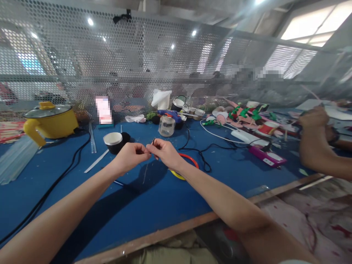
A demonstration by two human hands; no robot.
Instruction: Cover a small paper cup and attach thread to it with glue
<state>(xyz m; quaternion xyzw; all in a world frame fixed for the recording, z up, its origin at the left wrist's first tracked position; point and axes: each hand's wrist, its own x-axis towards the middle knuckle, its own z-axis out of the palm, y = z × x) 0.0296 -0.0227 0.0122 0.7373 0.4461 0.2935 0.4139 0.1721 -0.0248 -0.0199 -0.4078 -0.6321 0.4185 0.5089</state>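
My left hand [131,155] and my right hand [164,151] meet above the blue table [154,205], fingertips pinched close together. Between them they hold a thin wire or thread [145,172] that hangs down toward the table. A small dark tip sticks up from the fingers of my right hand. Just behind my right wrist lie a red ring and a yellow ring [189,158] flat on the table. A black paper cup with a white inside [113,141] stands a little beyond my left hand.
A yellow pot with a glass lid [51,123] sits far left, its black cable [55,183] crossing the table. A clear jar [166,125], a blue glue gun [170,114], a purple box [267,155] and craft scraps lie farther back. Another person's arm [316,146] works at right. Perforated mesh stands behind.
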